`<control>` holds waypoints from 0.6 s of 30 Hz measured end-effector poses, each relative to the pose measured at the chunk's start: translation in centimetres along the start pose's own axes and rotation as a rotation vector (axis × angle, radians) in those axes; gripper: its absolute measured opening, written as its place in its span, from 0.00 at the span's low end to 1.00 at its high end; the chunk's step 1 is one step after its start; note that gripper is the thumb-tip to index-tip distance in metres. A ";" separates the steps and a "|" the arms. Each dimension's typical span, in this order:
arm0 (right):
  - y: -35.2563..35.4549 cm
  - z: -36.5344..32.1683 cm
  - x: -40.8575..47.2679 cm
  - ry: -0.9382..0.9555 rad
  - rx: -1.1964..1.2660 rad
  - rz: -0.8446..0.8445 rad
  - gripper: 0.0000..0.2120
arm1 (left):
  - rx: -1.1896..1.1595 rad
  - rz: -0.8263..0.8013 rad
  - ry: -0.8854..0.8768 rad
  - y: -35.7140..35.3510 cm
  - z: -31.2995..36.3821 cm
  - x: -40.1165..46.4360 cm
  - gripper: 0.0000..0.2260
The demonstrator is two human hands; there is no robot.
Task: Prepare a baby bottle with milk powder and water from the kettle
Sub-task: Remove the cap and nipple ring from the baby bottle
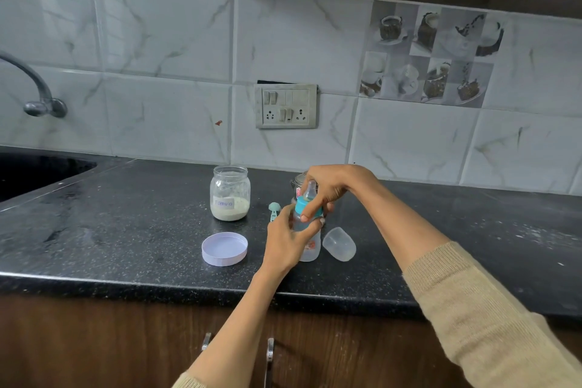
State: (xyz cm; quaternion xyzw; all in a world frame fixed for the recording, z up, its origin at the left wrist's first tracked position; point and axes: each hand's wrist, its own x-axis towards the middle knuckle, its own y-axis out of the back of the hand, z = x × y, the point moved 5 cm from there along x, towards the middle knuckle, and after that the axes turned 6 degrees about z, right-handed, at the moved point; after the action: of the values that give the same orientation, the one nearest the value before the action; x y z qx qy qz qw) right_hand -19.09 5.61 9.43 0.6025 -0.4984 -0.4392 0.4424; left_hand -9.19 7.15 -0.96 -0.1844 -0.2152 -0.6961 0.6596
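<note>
Centrally, the baby bottle [310, 242] is held upright on the counter [126, 230] by both hands. Its clear body is gripped by the left hand [288, 239], fingers curled round it, while the teal collar [304, 206] below the teat [310, 190] is pinched from above by the fingers of the right hand [330, 187]. Just right of the bottle, a clear cap [339, 244] is seen lying on its side. A white lid [224, 249] lies upturned to the left, and behind it an open glass jar [230, 193] labelled "Formula" is stood, with pale powder in its bottom. A small teal scoop [273, 209] is laid between jar and bottle. Behind the right hand, a metal vessel [298, 181] is mostly hidden. The counter is black speckled stone, dusty in places, over brown wooden cabinet doors [94, 340] with metal handles. Marble-look wall tiles [157, 41], a switch panel [286, 105], a tap [34, 88] and a dark sink [31, 173] are seen beyond.
</note>
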 end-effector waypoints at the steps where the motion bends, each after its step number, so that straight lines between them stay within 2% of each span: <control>1: 0.0 0.2 0.1 0.012 0.001 0.008 0.22 | 0.006 -0.003 0.001 0.0 0.0 0.0 0.09; 8: 0.0 0.6 -0.2 0.056 -0.011 0.026 0.26 | 0.011 -0.059 0.053 -0.3 -0.5 0.3 0.13; 13: 0.2 0.5 -0.2 0.063 -0.041 -0.067 0.25 | 0.003 -0.101 0.045 -0.3 0.0 0.2 0.09; 15: 0.3 0.0 -0.2 0.036 -0.045 -0.112 0.25 | 0.022 -0.091 0.028 -0.2 0.1 0.2 0.09; 18: 0.3 -0.5 0.1 -0.042 -0.062 -0.068 0.28 | 0.058 -0.025 0.014 0.0 -0.2 0.5 0.12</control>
State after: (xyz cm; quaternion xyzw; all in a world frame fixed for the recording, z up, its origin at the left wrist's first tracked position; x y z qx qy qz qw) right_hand -18.68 5.53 9.82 0.5957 -0.4731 -0.4815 0.4352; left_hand -9.19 6.68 -0.85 -0.1573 -0.2330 -0.6992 0.6574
